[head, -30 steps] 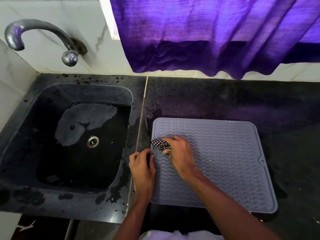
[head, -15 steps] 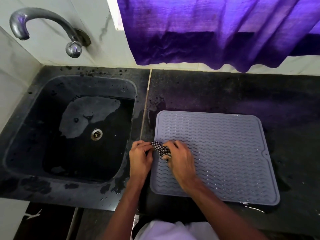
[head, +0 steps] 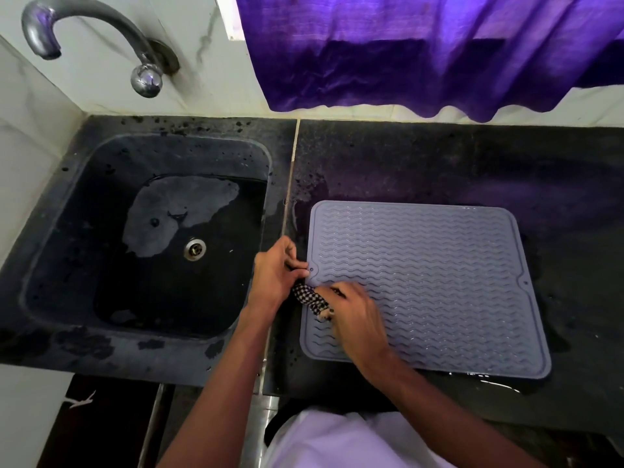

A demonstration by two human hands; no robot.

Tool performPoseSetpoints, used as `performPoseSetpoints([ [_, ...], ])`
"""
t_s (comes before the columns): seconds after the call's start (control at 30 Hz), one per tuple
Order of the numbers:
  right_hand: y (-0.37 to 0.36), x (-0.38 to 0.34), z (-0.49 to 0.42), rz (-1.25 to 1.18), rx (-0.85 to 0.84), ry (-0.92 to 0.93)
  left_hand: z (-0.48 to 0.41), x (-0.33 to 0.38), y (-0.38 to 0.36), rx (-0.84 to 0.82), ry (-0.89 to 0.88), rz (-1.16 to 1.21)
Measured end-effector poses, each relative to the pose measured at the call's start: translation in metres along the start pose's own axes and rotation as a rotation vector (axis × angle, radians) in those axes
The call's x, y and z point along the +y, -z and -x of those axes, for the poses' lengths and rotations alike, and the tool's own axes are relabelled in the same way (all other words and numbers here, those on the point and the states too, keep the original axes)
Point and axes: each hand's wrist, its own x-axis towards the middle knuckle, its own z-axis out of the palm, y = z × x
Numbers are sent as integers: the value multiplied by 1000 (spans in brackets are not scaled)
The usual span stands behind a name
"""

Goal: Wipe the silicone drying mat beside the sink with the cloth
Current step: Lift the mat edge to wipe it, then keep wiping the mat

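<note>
The grey mat (head: 439,282) lies flat on the dark desk (head: 439,157), just right of the sink (head: 101,197), its left rim close to the seam between the 2 slabs. That spot suits its job: water can be pushed off toward the basin.

The left hand (head: 278,270) sits at the mat's left rim with its fingers curled there, apparently pinching the rim beside the small hole. In my judgement this pins the soft silicone so it cannot slide or buckle under the rubbing. Whether those fingers also catch an end of the cloth I cannot tell.

The right hand (head: 354,315) grips the checked cloth (head: 312,300), bunched into a tight wad, not spread flat. It presses the wad onto the mat's near-left part, with one end poking out toward the left hand. A wad probably reaches down between the wavy ridges better than a flat sheet would.

The wiping looks to be at the left edge, with the wide middle and right of the mat yet to cover. A thin pool of water (head: 489,383) shines on the desk along the mat's near-right edge, so strokes that way may spread more wet.
</note>
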Motion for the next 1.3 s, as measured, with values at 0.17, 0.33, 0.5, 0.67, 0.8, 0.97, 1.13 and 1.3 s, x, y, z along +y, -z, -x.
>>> performPoseSetpoints([
  [0.17,13,-2,-2,-20,-81,23,-1,6,-2,-23,-50,-154],
  [0.33,6,-4,36,28,-27,152,2,7,-11,25,-77,-228],
  [0.5,8,5,32,-58,-125,111,1,5,-16,59,-122,-315],
  [0.67,41,32,46,-142,9,3,24,0,-38,169,-240,-442],
  [0.8,53,81,64,55,143,6,54,-15,-79,120,-422,-422],
  [0.97,49,99,70,209,121,63,64,-19,-100,78,-401,-622],
  [1.13,64,118,75,241,55,44,64,-19,-99,75,-379,-686],
  [1.3,91,159,84,244,-8,-93,65,-19,-99,75,-368,-688],
])
